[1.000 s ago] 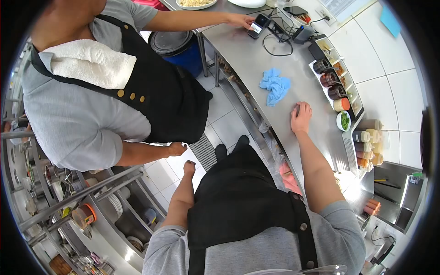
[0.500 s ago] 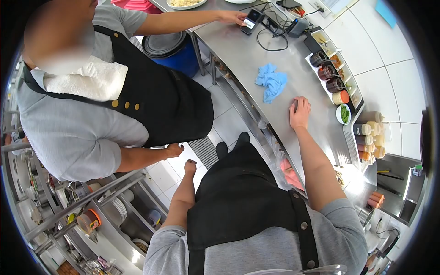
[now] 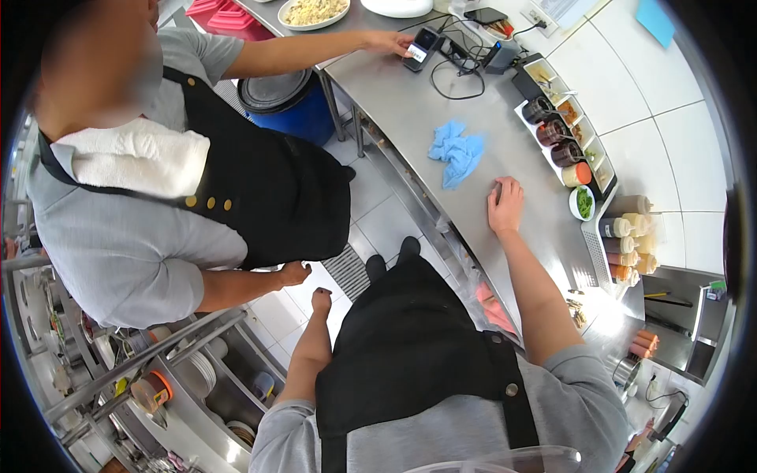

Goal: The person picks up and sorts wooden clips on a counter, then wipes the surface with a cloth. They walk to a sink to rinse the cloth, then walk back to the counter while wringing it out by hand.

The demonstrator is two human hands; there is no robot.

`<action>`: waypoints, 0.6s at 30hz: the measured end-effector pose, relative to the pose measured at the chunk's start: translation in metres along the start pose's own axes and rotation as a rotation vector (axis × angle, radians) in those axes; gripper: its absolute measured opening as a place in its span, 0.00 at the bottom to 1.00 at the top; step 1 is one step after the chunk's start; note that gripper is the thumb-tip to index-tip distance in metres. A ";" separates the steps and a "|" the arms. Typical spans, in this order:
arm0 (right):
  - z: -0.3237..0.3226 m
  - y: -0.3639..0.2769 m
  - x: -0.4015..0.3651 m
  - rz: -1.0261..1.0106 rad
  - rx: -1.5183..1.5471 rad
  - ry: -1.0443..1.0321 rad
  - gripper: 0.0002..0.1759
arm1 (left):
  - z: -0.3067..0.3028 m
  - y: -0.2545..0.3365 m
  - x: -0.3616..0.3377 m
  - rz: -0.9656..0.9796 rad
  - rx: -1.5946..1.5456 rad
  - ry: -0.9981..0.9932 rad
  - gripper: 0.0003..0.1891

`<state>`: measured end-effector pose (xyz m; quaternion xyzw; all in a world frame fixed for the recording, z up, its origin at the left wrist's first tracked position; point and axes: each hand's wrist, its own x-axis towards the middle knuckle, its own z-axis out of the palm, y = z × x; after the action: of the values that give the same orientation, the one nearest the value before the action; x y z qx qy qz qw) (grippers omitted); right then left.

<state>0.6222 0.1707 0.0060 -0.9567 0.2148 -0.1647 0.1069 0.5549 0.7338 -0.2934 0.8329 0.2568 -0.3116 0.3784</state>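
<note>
My right hand (image 3: 505,206) rests on the steel counter (image 3: 441,177), palm down, with its fingers stretched out and nothing held. Close beyond its fingertips lies a crumpled blue cloth (image 3: 456,153). My left hand (image 3: 322,302) hangs low at my side above the floor, fingers curled closed, with nothing visible in it. It is close to the lowered hand (image 3: 296,273) of a co-worker, with a small gap between the two. The co-worker's other hand (image 3: 392,44) touches a small black device (image 3: 423,49) with a white label at the counter's far end.
Along the wall stand a condiment rack (image 3: 564,126) with jars, a bowl of chopped greens (image 3: 583,202) and squeeze bottles (image 3: 627,236). Cables (image 3: 457,96) lie near the black device. A blue barrel (image 3: 292,106) stands beyond the co-worker (image 3: 126,229). Shelves with plates (image 3: 197,374) are at lower left.
The view has shifted slightly, so the counter and its things appear a little lower and further left. Both my hands and the co-worker's hands keep about the same places.
</note>
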 end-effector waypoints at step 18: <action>0.002 -0.079 0.200 -0.256 0.767 0.075 0.17 | -0.033 0.064 -0.056 -0.024 -0.426 0.051 0.14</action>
<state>0.8230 0.1513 0.0802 -0.8597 0.0209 -0.2799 0.4268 0.5697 0.7118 -0.2062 0.7388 0.3362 -0.2333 0.5355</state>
